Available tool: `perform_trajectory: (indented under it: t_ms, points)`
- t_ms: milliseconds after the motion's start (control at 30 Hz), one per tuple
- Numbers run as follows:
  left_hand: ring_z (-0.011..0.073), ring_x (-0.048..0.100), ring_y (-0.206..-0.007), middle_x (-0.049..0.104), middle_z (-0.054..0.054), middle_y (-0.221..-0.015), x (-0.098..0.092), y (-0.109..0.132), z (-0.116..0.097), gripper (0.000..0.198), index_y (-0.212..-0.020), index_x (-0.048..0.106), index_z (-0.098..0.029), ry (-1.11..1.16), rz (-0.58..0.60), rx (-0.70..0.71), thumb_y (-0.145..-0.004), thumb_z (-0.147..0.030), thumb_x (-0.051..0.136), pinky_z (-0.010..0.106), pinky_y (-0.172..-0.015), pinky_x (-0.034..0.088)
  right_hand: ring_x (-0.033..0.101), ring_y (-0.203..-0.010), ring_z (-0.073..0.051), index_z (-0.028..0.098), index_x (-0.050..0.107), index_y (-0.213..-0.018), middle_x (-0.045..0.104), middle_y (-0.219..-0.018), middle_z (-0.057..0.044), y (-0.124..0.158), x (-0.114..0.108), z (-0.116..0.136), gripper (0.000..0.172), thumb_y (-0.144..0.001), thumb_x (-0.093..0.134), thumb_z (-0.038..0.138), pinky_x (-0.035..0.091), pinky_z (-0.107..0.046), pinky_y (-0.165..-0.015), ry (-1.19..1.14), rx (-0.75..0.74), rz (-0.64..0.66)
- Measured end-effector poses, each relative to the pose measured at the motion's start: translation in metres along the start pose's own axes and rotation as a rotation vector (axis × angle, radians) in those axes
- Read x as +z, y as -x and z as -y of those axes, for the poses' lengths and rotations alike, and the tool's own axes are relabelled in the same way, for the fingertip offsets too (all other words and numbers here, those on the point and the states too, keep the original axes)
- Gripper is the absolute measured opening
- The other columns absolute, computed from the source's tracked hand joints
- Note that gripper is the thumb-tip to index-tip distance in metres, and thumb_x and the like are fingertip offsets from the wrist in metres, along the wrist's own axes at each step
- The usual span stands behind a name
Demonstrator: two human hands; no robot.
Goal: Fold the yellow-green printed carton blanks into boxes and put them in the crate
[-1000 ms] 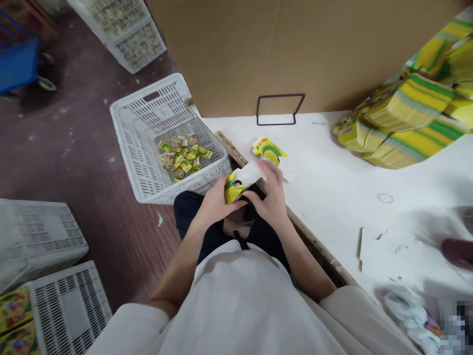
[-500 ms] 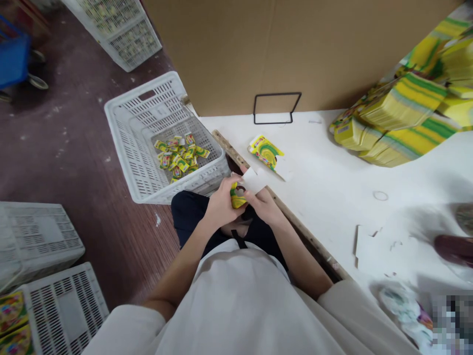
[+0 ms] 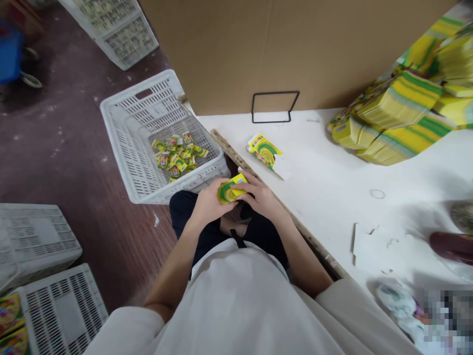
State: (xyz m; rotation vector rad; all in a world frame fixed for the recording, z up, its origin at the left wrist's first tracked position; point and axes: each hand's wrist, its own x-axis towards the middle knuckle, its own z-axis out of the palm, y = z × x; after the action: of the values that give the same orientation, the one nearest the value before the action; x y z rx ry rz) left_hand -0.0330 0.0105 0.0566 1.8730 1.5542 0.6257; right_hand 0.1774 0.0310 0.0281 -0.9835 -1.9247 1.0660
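Between both hands, above my lap, is a small yellow and green cardboard box [image 3: 228, 191]. My left hand [image 3: 207, 203] grips its left end. At the other end my right hand [image 3: 260, 197] has its fingers closed on the box, over a yellow panel with a white label. To the left stands a white plastic crate [image 3: 135, 167] holding several small yellow boxes [image 3: 178, 155]. A flattened yellow carton [image 3: 264, 150] lies on the white table [image 3: 314, 182], just beyond my right hand.
A black wire stand [image 3: 275, 118] leans by a large cardboard sheet [image 3: 295, 49]. Stacked flat yellow cartons [image 3: 391, 123] fill the table's far right. A white cardboard piece [image 3: 373, 246] and a dark red object [image 3: 451, 248] lie nearer. More crates [image 3: 66, 305] stand on the floor at left.
The box in my hands had a white flap standing up on its right; now a yellow panel covers that end. My right hand has moved over it, and my left hand shifted slightly left.
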Motion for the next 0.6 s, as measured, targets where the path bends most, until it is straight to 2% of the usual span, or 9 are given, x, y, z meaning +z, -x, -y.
perform_trajectory:
  t_ms: [100, 167, 233, 300, 367, 433, 467, 533, 600]
  points:
    - [0.0277, 0.072, -0.102, 0.075, 0.006, -0.112, -0.01, -0.003, -0.005, 0.055, -0.119, 0.062, -0.023, -0.022, 0.076, 0.042, -0.068, -0.033, 0.08, 0.042, -0.093, 0.056, 0.052, -0.142, -0.028, 0.026, 0.076, -0.115, 0.055, -0.15, -0.011, -0.001, -0.008, -0.001, 0.026, -0.092, 0.069, 0.036, 0.042, -0.046, -0.117, -0.056, -0.02, 0.111]
    - [0.0286, 0.072, -0.103, 0.075, 0.006, -0.113, -0.009, -0.004, -0.009, 0.055, -0.119, 0.063, -0.023, -0.04, 0.08, 0.053, -0.067, -0.03, 0.08, 0.043, -0.093, 0.056, 0.051, -0.142, -0.03, 0.023, 0.075, -0.109, 0.057, -0.146, -0.013, -0.002, -0.005, 0.002, 0.026, -0.089, 0.073, 0.039, 0.042, -0.047, -0.117, -0.082, -0.023, 0.079]
    - [0.0296, 0.072, -0.104, 0.074, 0.007, -0.114, -0.003, -0.006, -0.008, 0.055, -0.119, 0.062, -0.022, -0.002, 0.053, 0.044, -0.067, -0.029, 0.079, 0.044, -0.095, 0.056, 0.048, -0.143, -0.03, 0.021, 0.069, -0.115, 0.056, -0.144, -0.016, -0.003, 0.003, 0.004, 0.037, -0.087, 0.074, 0.044, 0.041, -0.048, -0.117, -0.135, -0.011, -0.027]
    - [0.0302, 0.07, -0.109, 0.071, 0.01, -0.119, 0.003, -0.009, -0.001, 0.059, -0.122, 0.058, -0.022, 0.146, -0.072, 0.005, -0.069, -0.034, 0.08, 0.045, -0.098, 0.054, 0.048, -0.142, -0.031, 0.022, 0.055, -0.134, 0.05, -0.149, -0.017, -0.006, 0.009, 0.002, 0.061, -0.085, 0.074, 0.052, 0.044, -0.047, -0.114, -0.224, 0.01, -0.144]
    - [0.0314, 0.062, -0.126, 0.061, 0.015, -0.136, 0.005, -0.012, 0.013, 0.073, -0.134, 0.047, -0.022, 0.316, -0.348, -0.065, -0.071, -0.041, 0.08, 0.047, -0.108, 0.049, 0.053, -0.134, -0.031, 0.024, 0.041, -0.145, 0.047, -0.15, -0.018, -0.011, 0.005, -0.006, 0.077, -0.083, 0.073, 0.057, 0.049, -0.047, -0.106, -0.219, 0.082, -0.257]
    - [0.0328, 0.037, -0.15, 0.036, 0.02, -0.159, 0.003, -0.014, 0.028, 0.095, -0.147, 0.029, -0.023, 0.37, -0.659, -0.15, -0.072, -0.046, 0.081, 0.051, -0.121, 0.033, 0.058, -0.121, -0.031, 0.023, 0.047, -0.139, 0.053, -0.14, -0.018, -0.018, -0.008, -0.02, 0.067, -0.085, 0.072, 0.052, 0.05, -0.049, -0.101, -0.007, 0.24, -0.389]
    - [0.0328, 0.023, -0.156, 0.022, 0.021, -0.165, 0.003, -0.015, 0.034, 0.103, -0.151, 0.021, -0.023, 0.35, -0.754, -0.178, -0.071, -0.047, 0.083, 0.052, -0.126, 0.023, 0.058, -0.117, -0.031, 0.02, 0.053, -0.131, 0.056, -0.132, -0.018, -0.022, -0.016, -0.027, 0.054, -0.087, 0.07, 0.046, 0.047, -0.051, -0.102, 0.16, 0.349, -0.456]
    - [0.0326, 0.011, -0.159, 0.011, 0.021, -0.168, 0.005, -0.013, 0.039, 0.11, -0.153, 0.016, -0.022, 0.299, -0.78, -0.195, -0.071, -0.048, 0.084, 0.053, -0.128, 0.013, 0.055, -0.114, -0.035, 0.014, 0.061, -0.116, 0.058, -0.12, -0.02, -0.031, -0.028, -0.041, 0.038, -0.085, 0.071, 0.034, 0.043, -0.055, -0.102, 0.449, 0.565, -0.51]
    - [0.0336, 0.023, -0.156, 0.023, 0.022, -0.165, 0.013, -0.009, 0.037, 0.102, -0.152, 0.022, -0.022, 0.315, -0.653, -0.172, -0.074, -0.05, 0.081, 0.055, -0.126, 0.021, 0.053, -0.112, -0.037, 0.011, 0.061, -0.107, 0.057, -0.116, -0.022, -0.037, -0.034, -0.051, 0.033, -0.08, 0.074, 0.025, 0.042, -0.054, -0.099, 0.612, 0.683, -0.48]
